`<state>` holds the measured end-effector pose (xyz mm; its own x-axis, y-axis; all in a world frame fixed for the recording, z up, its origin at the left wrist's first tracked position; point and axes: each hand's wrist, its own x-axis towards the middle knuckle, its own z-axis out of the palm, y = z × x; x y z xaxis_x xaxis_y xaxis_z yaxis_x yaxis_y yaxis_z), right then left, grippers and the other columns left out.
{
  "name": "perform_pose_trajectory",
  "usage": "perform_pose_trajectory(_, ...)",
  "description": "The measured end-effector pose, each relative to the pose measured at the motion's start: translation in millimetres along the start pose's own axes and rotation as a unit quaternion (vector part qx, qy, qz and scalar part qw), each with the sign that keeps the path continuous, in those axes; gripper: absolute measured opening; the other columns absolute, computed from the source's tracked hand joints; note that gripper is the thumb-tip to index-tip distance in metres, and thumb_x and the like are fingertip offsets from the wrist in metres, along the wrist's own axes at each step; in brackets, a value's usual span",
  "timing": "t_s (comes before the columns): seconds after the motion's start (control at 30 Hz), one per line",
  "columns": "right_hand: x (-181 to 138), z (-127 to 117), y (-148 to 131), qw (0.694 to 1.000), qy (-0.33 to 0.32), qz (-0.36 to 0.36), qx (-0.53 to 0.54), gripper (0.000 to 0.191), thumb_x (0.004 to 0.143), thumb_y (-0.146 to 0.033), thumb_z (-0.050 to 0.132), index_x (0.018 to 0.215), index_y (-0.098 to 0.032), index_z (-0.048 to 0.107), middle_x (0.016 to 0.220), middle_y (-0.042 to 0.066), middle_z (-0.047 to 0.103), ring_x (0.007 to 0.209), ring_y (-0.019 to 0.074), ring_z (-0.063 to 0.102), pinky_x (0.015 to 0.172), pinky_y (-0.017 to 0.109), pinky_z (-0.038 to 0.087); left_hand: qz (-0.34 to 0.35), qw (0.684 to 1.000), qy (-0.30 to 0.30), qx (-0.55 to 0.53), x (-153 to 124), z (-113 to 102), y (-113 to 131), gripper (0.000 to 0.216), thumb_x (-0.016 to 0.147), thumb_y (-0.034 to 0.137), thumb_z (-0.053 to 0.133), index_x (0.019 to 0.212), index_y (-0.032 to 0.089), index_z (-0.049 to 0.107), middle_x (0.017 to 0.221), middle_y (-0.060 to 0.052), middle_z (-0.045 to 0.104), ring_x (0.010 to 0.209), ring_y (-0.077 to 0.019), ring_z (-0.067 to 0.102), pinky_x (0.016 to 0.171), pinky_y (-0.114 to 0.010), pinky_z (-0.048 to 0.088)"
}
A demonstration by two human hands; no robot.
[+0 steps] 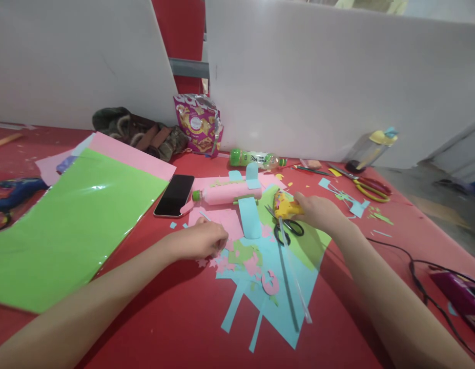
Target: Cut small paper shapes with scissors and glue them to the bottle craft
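Note:
My left hand (201,240) rests on the red table (152,307), fingers curled together over small pink paper cut-outs (222,262) at the edge of a pink sheet. What they pinch is too small to name. My right hand (317,211) grips a yellow glue gun (284,205), its clear glue stick (294,277) trailing toward me over blue paper (275,302). Black-handled scissors (287,225) lie just under the gun. A bottle wrapped in pink paper (227,193) with blue paper strips lies beyond both hands.
A large green sheet (71,225) over pink paper lies at left, a black phone (174,195) beside it. A green bottle (252,158), snack bag (199,123), red-yellow scissors (370,185) and white boards (317,82) stand behind. A black cable (414,266) runs at right.

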<state>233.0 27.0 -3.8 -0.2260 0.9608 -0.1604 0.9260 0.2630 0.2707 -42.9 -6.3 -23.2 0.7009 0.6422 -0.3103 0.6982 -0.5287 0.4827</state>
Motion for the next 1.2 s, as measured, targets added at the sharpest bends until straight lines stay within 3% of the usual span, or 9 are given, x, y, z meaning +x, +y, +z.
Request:
perform_pose_trajectory(0.17,0,3,3,1.000,-0.017,0.001,0.021,0.031,0.075,-0.038,0.048,0.096,-0.016,0.046,0.075,0.010,0.061,0.063,0.0223,0.059,0.047,0.024,0.032,-0.008,1.000,-0.004,0.005,-1,-4,2,0.012,0.060,0.007,0.047,0.054,0.016,0.050,0.055,0.002,0.059,0.053,-0.0113,0.049,0.070,-0.030,0.031)
perform_pose_trajectory(0.27,-2,2,2,0.999,-0.017,0.012,0.025,0.029,0.075,-0.036,0.048,0.095,-0.015,0.047,0.081,0.011,0.060,0.071,0.0242,0.059,0.052,0.026,0.037,-0.003,1.000,0.008,-0.018,1,-6,1,0.013,0.061,0.007,0.045,0.054,0.016,0.052,0.058,0.002,0.059,0.051,-0.0091,0.049,0.068,-0.028,0.033)
perform_pose_trajectory(0.33,-4,-3,-3,0.999,0.005,0.013,0.032,0.027,0.075,-0.034,0.047,0.094,-0.015,0.048,0.089,0.013,0.059,0.082,0.0277,0.057,0.061,0.032,0.040,-0.001,0.998,0.047,-0.046,3,-7,1,0.012,0.064,0.011,0.046,0.056,0.016,0.054,0.065,0.000,0.061,0.058,-0.0105,0.052,0.064,-0.025,0.035)
perform_pose_trajectory(0.4,-8,-11,-14,0.994,0.081,-0.009,0.073,0.023,0.075,-0.031,0.049,0.092,-0.015,0.050,0.093,0.013,0.058,0.090,0.0291,0.053,0.070,0.038,0.040,-0.013,0.991,0.105,-0.085,6,-7,3,0.010,0.066,0.017,0.049,0.060,0.016,0.057,0.069,-0.002,0.062,0.066,-0.0125,0.054,0.062,-0.024,0.037)
perform_pose_trajectory(0.47,-14,-18,-30,0.973,0.141,-0.090,0.162,0.013,0.076,-0.025,0.048,0.085,-0.016,0.052,0.091,0.011,0.058,0.088,0.0253,0.053,0.074,0.038,0.040,-0.040,0.978,0.160,-0.131,8,-7,6,0.011,0.067,0.022,0.052,0.062,0.015,0.058,0.069,-0.003,0.063,0.067,-0.0131,0.055,0.062,-0.023,0.039)
perform_pose_trajectory(0.53,-20,-22,-49,0.931,0.179,-0.189,0.257,0.009,0.077,-0.023,0.048,0.082,-0.016,0.052,0.087,0.010,0.058,0.088,0.0224,0.053,0.075,0.036,0.042,-0.059,0.964,0.198,-0.168,9,-6,10,0.016,0.068,0.028,0.054,0.061,0.014,0.058,0.067,-0.003,0.063,0.066,-0.0131,0.056,0.062,-0.024,0.040)
perform_pose_trajectory(0.63,-25,-23,-74,0.875,0.240,-0.249,0.339,0.010,0.075,-0.023,0.053,0.082,-0.017,0.054,0.088,0.010,0.057,0.089,0.0218,0.052,0.078,0.038,0.042,-0.065,0.954,0.223,-0.191,8,-2,14,0.022,0.067,0.034,0.055,0.059,0.014,0.058,0.064,-0.002,0.062,0.063,-0.0128,0.055,0.060,-0.024,0.042)
perform_pose_trajectory(0.77,-23,-20,-90,0.858,0.244,-0.245,0.381,0.006,0.075,-0.017,0.051,0.076,-0.016,0.056,0.088,0.010,0.057,0.087,0.0211,0.053,0.077,0.039,0.043,-0.058,0.950,0.238,-0.194,9,2,15,0.026,0.067,0.039,0.056,0.059,0.014,0.057,0.062,-0.001,0.061,0.060,-0.0123,0.055,0.057,-0.023,0.042)
perform_pose_trajectory(1.2,-18,-22,-97,0.868,0.186,-0.234,0.397,0.010,0.070,-0.009,0.051,0.063,-0.015,0.054,0.083,0.009,0.057,0.083,0.0197,0.053,0.074,0.036,0.044,-0.041,0.944,0.254,-0.207,10,8,14,0.026,0.068,0.038,0.055,0.058,0.015,0.056,0.062,0.000,0.059,0.059,-0.0111,0.053,0.055,-0.022,0.041)
